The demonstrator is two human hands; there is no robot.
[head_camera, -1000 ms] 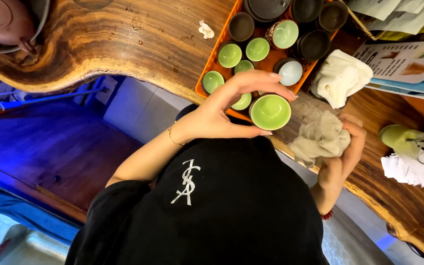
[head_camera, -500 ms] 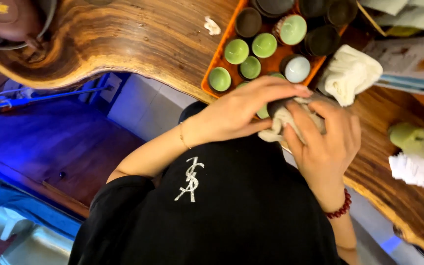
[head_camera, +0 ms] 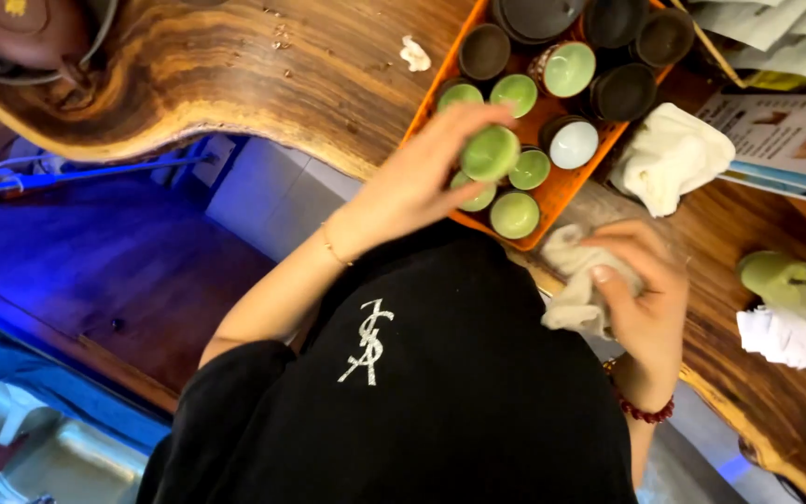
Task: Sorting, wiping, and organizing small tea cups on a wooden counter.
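Green glazed cup (head_camera: 490,152) in left hand (head_camera: 422,182); crumpled cloth (head_camera: 576,280) in right hand (head_camera: 641,299).

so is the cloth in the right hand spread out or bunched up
Bunched up. The beige cloth sits crumpled in the right hand, its fingers curled over it, folds hanging below the palm.

The left hand (head_camera: 412,187) holds a small green-glazed ceramic cup (head_camera: 490,152) over the orange plastic tray (head_camera: 560,191) while the right hand (head_camera: 641,294) grips a crumpled beige cloth (head_camera: 571,280).

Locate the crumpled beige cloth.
The beige cloth is bunched in the right hand, just below the orange tray's lower corner on the wooden counter.
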